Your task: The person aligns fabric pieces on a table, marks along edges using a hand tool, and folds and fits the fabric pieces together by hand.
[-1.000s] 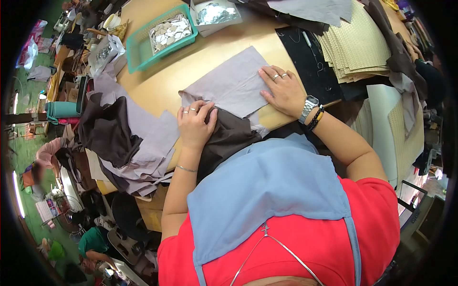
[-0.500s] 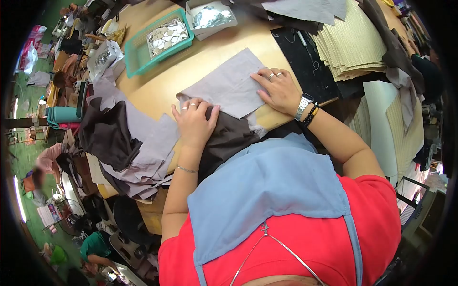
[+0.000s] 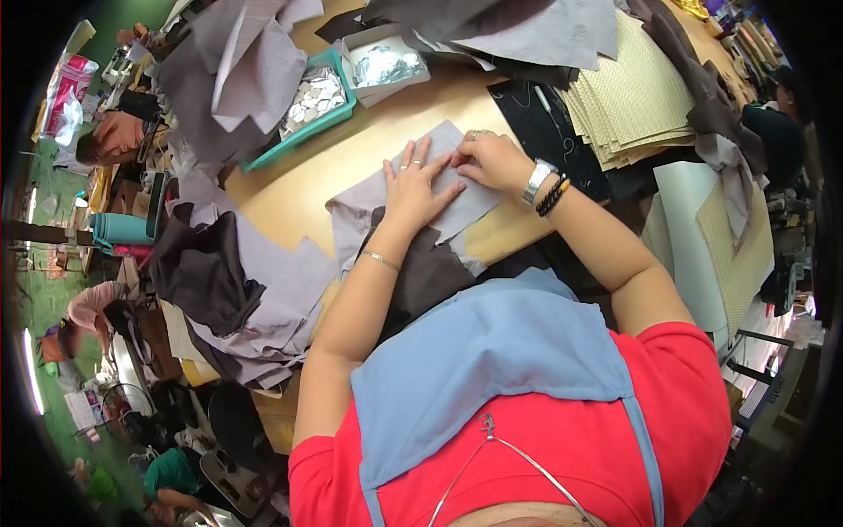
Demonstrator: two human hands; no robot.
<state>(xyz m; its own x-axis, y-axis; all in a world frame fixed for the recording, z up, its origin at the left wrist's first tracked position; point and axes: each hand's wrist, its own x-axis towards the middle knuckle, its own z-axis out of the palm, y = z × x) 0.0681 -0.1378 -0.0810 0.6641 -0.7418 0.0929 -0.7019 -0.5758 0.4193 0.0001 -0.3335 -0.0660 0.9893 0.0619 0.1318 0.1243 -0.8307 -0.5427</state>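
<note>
A pale grey-purple fabric piece (image 3: 358, 195) lies on the wooden table in front of me. My left hand (image 3: 416, 188) rests on it, palm down, fingers spread. Close by its fingertips, my right hand (image 3: 493, 162) is closed in a pinch against the fabric's upper part. Whatever is between those fingertips is too small to make out. Dark brown fabric (image 3: 427, 279) sits under my left wrist and along the near table edge.
Behind the work, a teal basket (image 3: 303, 133) holds pale flat pieces, beside a white box (image 3: 389, 86) of shiny pieces. Loose grey cloth (image 3: 255, 66) hangs over the basket. Dark cloth (image 3: 206, 263) lies left; stacked yellowish sheets (image 3: 628, 97) lie right. A co-worker (image 3: 92, 307) is far left.
My left hand has slid right and up onto the fabric's middle. My right hand has gone from lying flat to a pinch. Large grey cloths now cover part of the teal basket.
</note>
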